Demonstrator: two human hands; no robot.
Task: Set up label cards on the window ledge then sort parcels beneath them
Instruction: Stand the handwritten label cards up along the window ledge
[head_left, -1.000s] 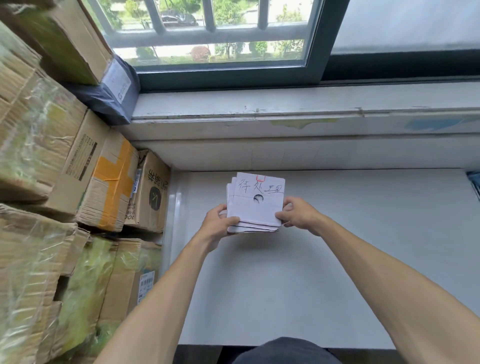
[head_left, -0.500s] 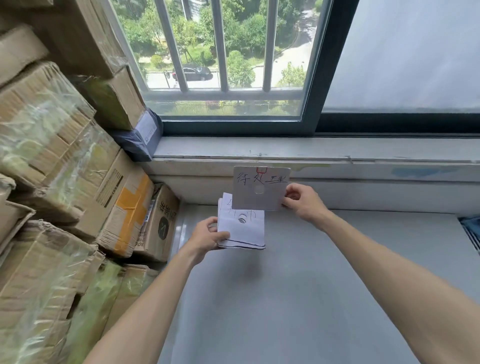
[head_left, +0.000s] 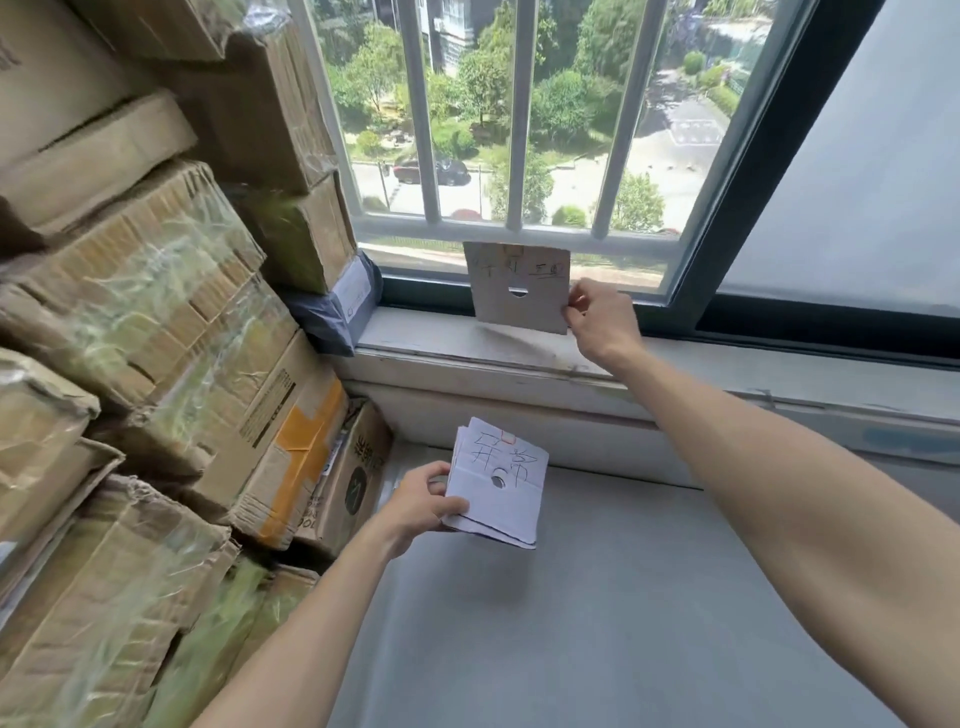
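Label card (head_left: 517, 286) stood upright at window ledge (head_left: 441, 340), pinched at its right edge by my right hand (head_left: 602, 319); my left hand (head_left: 421, 506) gripped remaining cards (head_left: 501, 483) lower, nearer me.

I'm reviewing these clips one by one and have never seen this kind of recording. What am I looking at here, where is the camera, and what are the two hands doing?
There is no machine here: a person wears a wide-angle camera on the head, so you look forward and down along both bare arms. The right hand pinches one label card by its edge and holds it upright at the window ledge, against the window frame. The left hand grips the stack of remaining cards lower down, above a grey surface. Each card has handwriting and a small hole. On the left, cardboard boxes are piled high, with a grey mailer bag wedged by the ledge.
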